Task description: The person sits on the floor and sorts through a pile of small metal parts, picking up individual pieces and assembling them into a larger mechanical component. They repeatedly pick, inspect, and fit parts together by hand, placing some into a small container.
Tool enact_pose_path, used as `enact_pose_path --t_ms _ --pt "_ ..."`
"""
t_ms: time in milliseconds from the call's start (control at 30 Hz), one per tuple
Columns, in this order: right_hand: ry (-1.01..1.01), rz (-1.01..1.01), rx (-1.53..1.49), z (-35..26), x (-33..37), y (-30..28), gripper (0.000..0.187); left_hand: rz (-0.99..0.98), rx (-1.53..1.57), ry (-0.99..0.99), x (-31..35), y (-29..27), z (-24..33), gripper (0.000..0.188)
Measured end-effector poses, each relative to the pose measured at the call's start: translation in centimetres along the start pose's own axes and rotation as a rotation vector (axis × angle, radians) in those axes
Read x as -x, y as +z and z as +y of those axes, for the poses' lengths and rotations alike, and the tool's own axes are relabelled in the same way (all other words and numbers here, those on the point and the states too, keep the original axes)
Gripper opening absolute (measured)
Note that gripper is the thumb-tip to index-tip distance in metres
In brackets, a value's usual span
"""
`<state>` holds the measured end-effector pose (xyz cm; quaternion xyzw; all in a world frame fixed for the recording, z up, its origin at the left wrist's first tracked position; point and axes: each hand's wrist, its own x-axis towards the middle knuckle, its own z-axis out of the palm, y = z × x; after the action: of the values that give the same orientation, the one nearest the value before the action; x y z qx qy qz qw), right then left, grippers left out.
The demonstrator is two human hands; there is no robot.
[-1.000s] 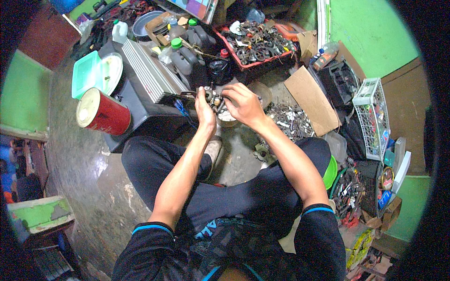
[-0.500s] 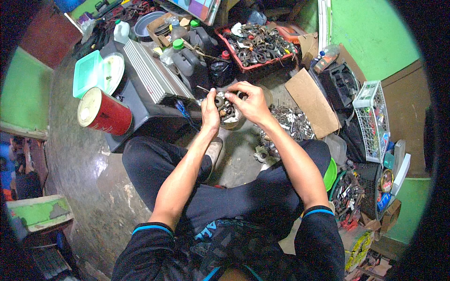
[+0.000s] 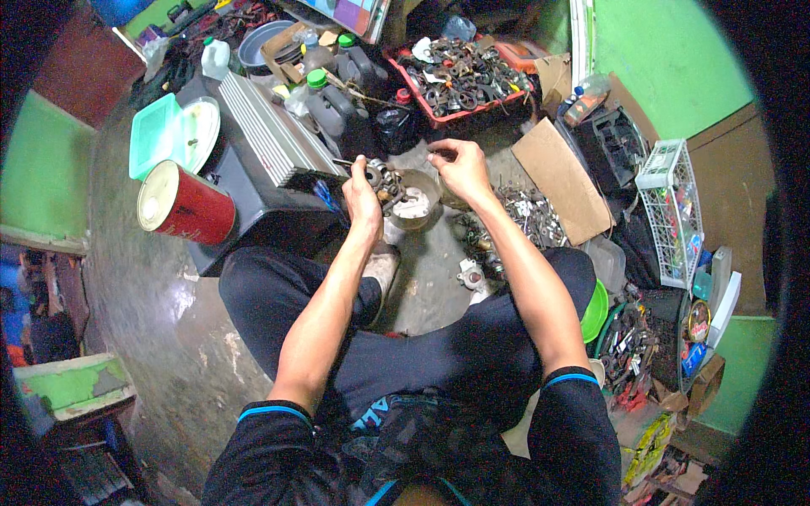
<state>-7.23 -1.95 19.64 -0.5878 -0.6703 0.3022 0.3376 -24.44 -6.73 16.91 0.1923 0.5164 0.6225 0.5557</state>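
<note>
One red crate [image 3: 432,115], heaped with metal parts [image 3: 460,80], is the largest item of note, on the far side. Nearer, a smaller heap of loose pieces [image 3: 531,212] covers the floor [image 3: 422,291] to the right. Between my hands stands a round bowl [image 3: 419,179] with whitish matter [image 3: 413,203] inside. My left hand [image 3: 363,202] curls its fingers around a dark metal assembly [image 3: 384,181], by the bowl's left edge; several pieces sit together, so I judge the work part-done, the remainder uncertain. My right hand [image 3: 465,173] is apart, thumb and forefinger close; whether they pinch anything, I cannot tell.
</note>
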Motion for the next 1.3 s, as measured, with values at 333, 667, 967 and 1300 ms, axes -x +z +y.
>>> enact_pose_path --t_ms 333,667,967,1300 --pt "-0.001 -0.003 0.014 -1.5 0.5 -0.1 0.025 -0.163 0.183 -0.138 0.3 -0.4 1.0 0.053" --pt "-0.498 -0.079 -0.096 -4.7 2.9 -1.0 0.019 -0.200 0.149 -0.069 0.7 -0.2 1.2 0.039" --pt "-0.597 -0.187 -0.014 -3.8 2.8 -1.7 0.020 -0.152 -0.045 -0.027 0.8 0.4 0.8 0.040" --pt "-0.395 -0.277 -0.129 -3.8 3.4 -0.7 0.021 -0.040 -0.140 -0.049 0.5 0.3 0.2 0.040"
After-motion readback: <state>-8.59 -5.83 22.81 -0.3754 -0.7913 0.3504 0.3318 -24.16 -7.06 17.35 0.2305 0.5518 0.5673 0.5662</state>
